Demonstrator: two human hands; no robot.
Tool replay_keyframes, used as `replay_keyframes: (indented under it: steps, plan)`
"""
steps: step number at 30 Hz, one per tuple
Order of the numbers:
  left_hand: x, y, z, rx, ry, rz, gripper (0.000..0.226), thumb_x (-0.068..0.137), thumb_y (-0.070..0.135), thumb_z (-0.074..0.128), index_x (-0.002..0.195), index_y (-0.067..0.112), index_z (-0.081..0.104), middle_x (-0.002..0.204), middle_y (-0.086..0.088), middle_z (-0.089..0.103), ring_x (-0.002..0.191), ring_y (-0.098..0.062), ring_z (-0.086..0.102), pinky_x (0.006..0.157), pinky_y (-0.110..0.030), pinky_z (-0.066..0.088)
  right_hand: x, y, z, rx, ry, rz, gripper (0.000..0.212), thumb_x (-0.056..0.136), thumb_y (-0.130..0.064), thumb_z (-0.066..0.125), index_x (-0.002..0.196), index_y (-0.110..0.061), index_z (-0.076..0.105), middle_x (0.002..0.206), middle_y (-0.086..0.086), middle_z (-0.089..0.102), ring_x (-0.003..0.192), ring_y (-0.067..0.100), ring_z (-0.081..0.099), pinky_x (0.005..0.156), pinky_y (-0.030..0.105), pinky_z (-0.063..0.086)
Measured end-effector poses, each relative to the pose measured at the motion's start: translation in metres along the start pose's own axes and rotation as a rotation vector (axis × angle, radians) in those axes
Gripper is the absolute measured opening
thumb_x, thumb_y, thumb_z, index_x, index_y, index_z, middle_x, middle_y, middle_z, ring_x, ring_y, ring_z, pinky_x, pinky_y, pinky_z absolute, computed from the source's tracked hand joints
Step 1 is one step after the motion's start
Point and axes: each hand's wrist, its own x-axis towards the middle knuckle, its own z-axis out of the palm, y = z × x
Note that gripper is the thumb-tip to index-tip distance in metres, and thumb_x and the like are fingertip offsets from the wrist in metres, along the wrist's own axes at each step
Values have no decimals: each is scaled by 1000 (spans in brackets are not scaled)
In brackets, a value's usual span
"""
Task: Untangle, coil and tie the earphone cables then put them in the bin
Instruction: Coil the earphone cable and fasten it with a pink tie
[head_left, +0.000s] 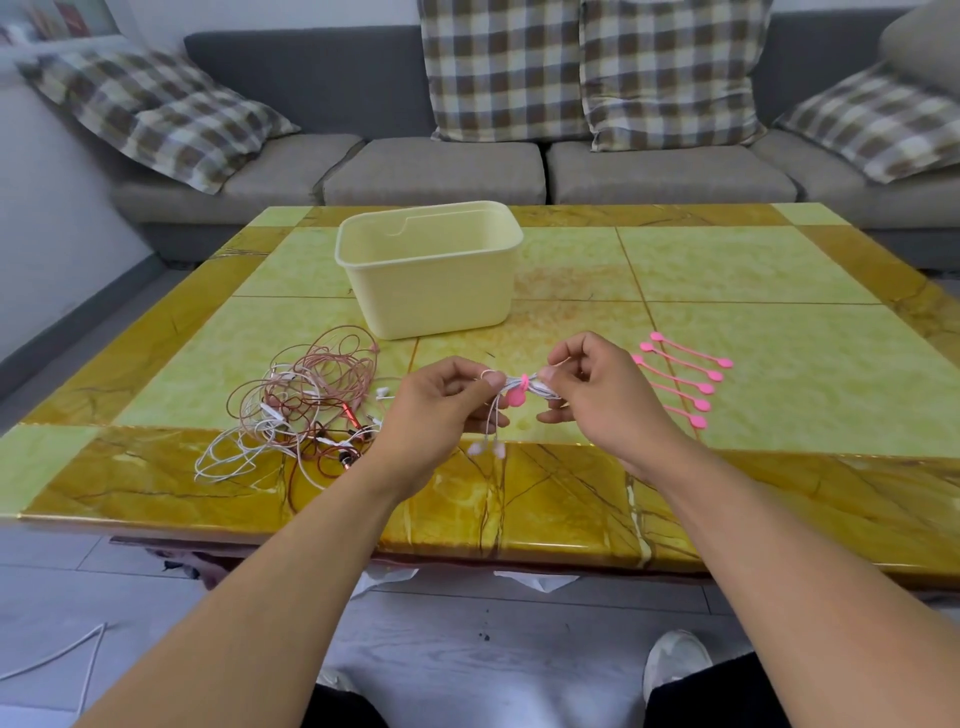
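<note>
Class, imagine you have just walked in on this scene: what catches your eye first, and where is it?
First, the two hands, left hand and right hand, holding a white earphone bundle wrapped with a pink tie above the table's near edge. Left lies a tangled cable heap, behind stands a pale yellow bin, right a row of pink ties.

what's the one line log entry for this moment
left hand: holds coiled white earphone | right hand: fastening pink tie | bin: empty
</note>
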Motion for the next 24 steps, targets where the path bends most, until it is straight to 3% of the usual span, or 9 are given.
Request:
replay_keyframes:
  steps: [2, 6, 10, 16, 18, 21, 22, 24]
  plan:
    - [0, 0, -1, 4, -69, -82, 27, 98, 23, 63, 102, -4, 63, 76, -10, 69, 67, -20, 68, 66, -28, 56, 0, 1, 1, -2, 10, -17, 11, 100, -12, 63, 96, -20, 56, 91, 7, 62, 61, 7, 69, 74, 41, 64]
    - [0, -1, -1, -10, -165, -245, 34, 105, 34, 50, 98, 2, 57, 73, -8, 63, 64, -21, 65, 64, -28, 55, -3, -1, 0, 37, -28, -54, 12, 99, -9, 63, 98, -18, 54, 97, 8, 60, 64, 9, 67, 61, 34, 63]
    - [3, -1, -4, -152, -153, -210, 16, 102, 20, 56, 101, 5, 55, 86, -10, 71, 68, -20, 65, 66, -27, 55, -3, -2, -3, 53, -51, -45, 12, 98, -6, 65, 102, -13, 55, 97, 9, 60, 64, 17, 70, 60, 29, 61]
    - [2, -2, -9, -99, -130, -107, 10, 100, 15, 61, 100, 10, 52, 102, -20, 74, 74, -24, 67, 69, -29, 56, -1, 4, -5, 6, -134, -20, 15, 99, -10, 63, 109, -21, 66, 103, 7, 67, 77, 19, 74, 78, 36, 63]
    - [2, -1, -9, -15, -103, -54, 12, 100, 17, 61, 103, 10, 53, 102, -19, 76, 79, -25, 70, 74, -32, 56, 0, 7, -3, -95, -160, -40, 16, 100, -24, 63, 115, -28, 68, 111, 0, 68, 93, 16, 71, 85, 35, 61]
    - [0, 0, -8, 112, -85, -11, 17, 98, 20, 65, 106, 7, 57, 92, -13, 78, 83, -24, 72, 80, -35, 56, -1, 7, -1, -342, -213, -122, 51, 93, -57, 60, 140, -39, 55, 142, -19, 51, 130, 1, 47, 106, 28, 39]
    - [-1, 0, -7, 156, -75, 4, 19, 97, 23, 67, 106, 8, 59, 88, -12, 78, 81, -23, 70, 81, -39, 55, -3, 5, 0, -378, -244, -138, 60, 91, -59, 61, 147, -39, 49, 144, -23, 44, 133, -3, 38, 108, 25, 32]
    - [-2, 0, -5, 202, -60, 33, 21, 96, 27, 69, 106, 11, 61, 85, -9, 78, 78, -24, 64, 80, -43, 50, -6, 4, 5, -381, -290, -148, 61, 91, -53, 67, 148, -38, 48, 143, -24, 48, 131, -5, 40, 103, 21, 32]
